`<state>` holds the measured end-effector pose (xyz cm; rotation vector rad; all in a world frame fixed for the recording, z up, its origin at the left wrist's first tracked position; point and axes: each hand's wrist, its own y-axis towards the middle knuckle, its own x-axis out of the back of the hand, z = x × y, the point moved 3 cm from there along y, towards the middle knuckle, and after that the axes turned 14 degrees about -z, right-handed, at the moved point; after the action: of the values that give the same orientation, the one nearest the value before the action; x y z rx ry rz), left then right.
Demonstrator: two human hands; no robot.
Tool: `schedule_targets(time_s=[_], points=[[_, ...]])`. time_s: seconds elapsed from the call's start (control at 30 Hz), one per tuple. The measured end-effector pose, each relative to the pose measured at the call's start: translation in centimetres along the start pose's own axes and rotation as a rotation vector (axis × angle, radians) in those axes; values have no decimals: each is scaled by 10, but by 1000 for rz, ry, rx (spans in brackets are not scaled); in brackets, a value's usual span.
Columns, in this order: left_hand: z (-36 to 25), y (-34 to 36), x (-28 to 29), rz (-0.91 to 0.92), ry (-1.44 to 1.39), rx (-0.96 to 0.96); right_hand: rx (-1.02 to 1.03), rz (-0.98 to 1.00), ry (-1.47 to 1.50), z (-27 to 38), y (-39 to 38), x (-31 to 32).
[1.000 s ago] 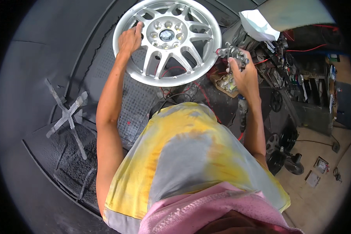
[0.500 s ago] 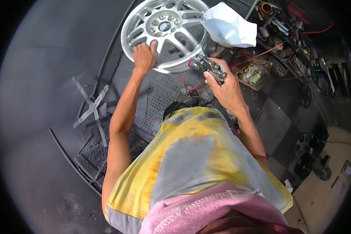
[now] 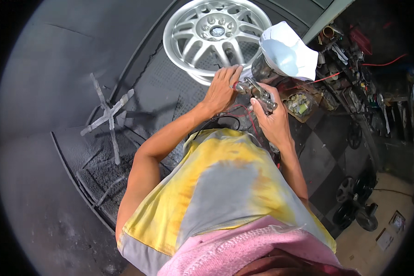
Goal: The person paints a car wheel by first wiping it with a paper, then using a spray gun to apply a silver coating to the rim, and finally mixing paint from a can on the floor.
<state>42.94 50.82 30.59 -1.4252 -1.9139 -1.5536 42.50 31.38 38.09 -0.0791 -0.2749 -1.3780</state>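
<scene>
A metal spray gun, topped by a cup with a white paper funnel, is held in front of the chest, just below a silver alloy wheel. Its grip is clasped by the right hand, fingers closed around it. The gun's rear end is pinched by the fingertips of the left hand. The wheel lies flat on a dark grated platform. A grey cross-shaped stand lies well apart to the left. Cluttered tools are seen to the right.
</scene>
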Motion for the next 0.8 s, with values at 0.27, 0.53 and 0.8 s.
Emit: schedule_targets(time_s=[0.27, 0.53, 0.8], points=[[68, -31, 52, 63, 18, -72, -18, 3, -16, -2, 13, -70], [210, -21, 101, 119, 156, -134, -79, 29, -4, 20, 41, -139], [342, 85, 65, 32, -13, 103, -105, -209, -67, 29, 48, -140]])
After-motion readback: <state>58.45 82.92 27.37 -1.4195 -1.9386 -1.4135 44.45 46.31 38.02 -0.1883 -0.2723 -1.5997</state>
